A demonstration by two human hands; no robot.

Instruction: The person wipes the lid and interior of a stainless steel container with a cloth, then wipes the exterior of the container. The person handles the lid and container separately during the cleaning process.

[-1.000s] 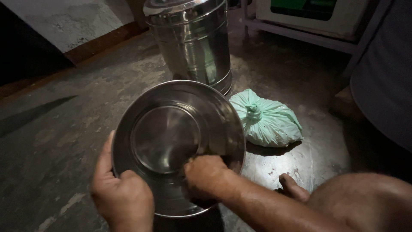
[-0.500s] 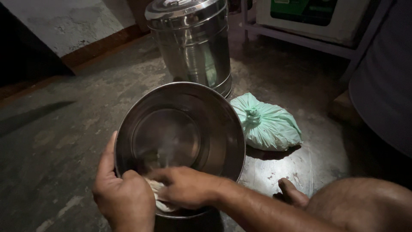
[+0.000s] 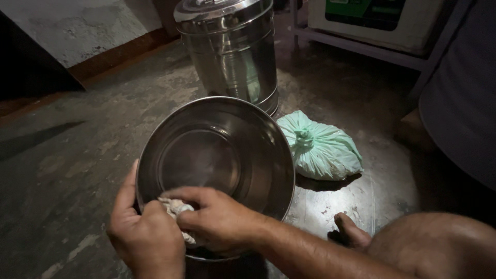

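Steel bowl (image 3: 227,155) tilted, left hand (image 3: 147,237) gripping rim; right hand (image 3: 217,219) fingers closed on pale cloth (image 3: 175,209), wiping near wall; upper interior apparently unwiped.

We see one package — a pale green plastic bag (image 3: 320,150), knotted on top, lying on the floor just right of the steel bowl (image 3: 258,155).

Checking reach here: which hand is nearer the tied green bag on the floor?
Right. The right hand presses a cloth inside the steel bowl, on the green bag side; the left hand grips the bowl's far rim.
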